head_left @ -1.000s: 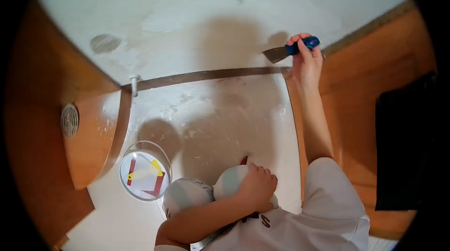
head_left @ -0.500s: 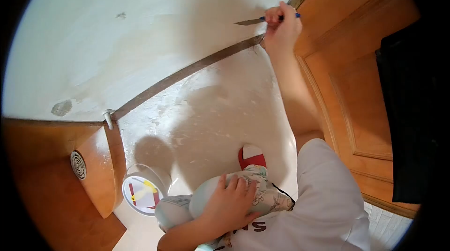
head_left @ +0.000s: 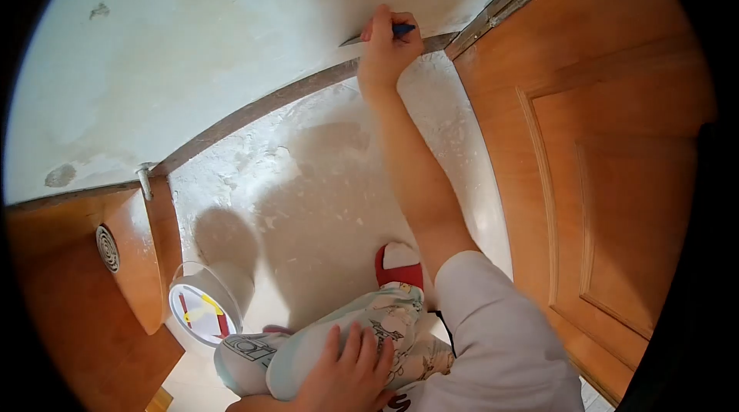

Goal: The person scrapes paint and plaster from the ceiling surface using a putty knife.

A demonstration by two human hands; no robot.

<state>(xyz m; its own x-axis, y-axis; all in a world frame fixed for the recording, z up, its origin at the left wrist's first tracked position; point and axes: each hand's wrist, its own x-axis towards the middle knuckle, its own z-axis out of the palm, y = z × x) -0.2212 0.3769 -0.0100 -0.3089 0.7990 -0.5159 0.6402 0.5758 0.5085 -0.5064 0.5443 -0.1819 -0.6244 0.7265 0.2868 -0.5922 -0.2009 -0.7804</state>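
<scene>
My right hand is wrapped round the blue handle of a putty knife. The knife's thin metal blade points left and lies at the white wall, just above the brown baseboard strip. Whether the blade touches the wall I cannot tell. Resting on my knee, my left hand has its fingers spread and nothing in it.
A white bucket with a printed lid and wire handle stands at the lower left. Near the left corner is a short white pipe. Wooden panels flank both sides, and a round vent is at left.
My right hand has moved left along the wall with the putty knife, away from the right corner. The view has shifted to the right. My left hand has moved from a curled hold to spread fingers on the knee.
</scene>
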